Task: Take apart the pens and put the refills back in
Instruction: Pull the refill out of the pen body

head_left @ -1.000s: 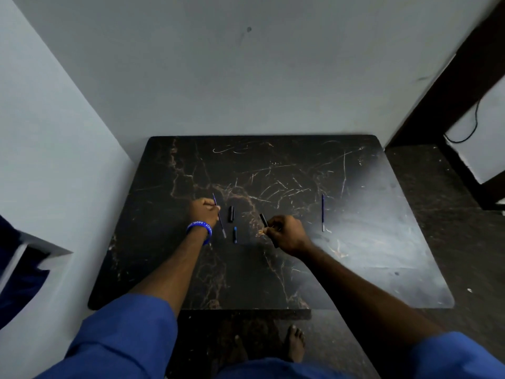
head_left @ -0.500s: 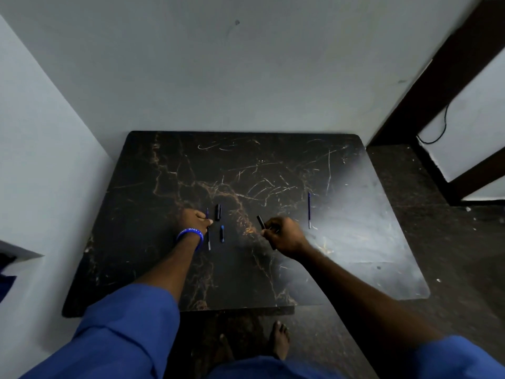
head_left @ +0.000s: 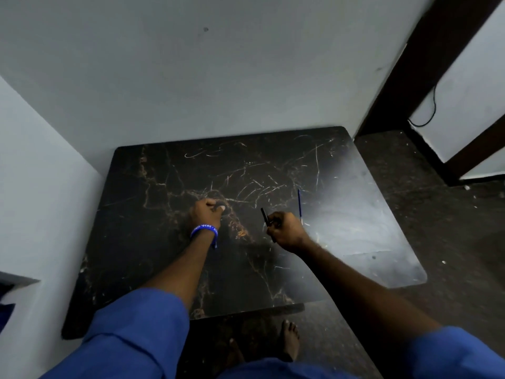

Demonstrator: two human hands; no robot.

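Note:
My right hand (head_left: 285, 229) is closed around a black pen barrel (head_left: 264, 215), whose far end sticks out past my fingers, just above the black marble table (head_left: 355, 236). To its right a thin blue refill (head_left: 299, 203) lies loose on the table. My left hand (head_left: 206, 213), which wears a blue wristband (head_left: 203, 230), rests on the table left of centre. Its fingers curl onto a small dark pen piece (head_left: 220, 207) at the fingertips. The other small pen parts are hidden under that hand.
The table stands in a corner, with white walls (head_left: 191, 77) behind it and to its left. A dark floor (head_left: 451, 228) and a dark door frame (head_left: 426, 56) lie to the right. My bare foot (head_left: 290, 339) shows below the table's near edge.
My left hand has shifted right, over the small black and blue pen pieces, which it now covers. My right hand still holds the black barrel. The view has swung left.

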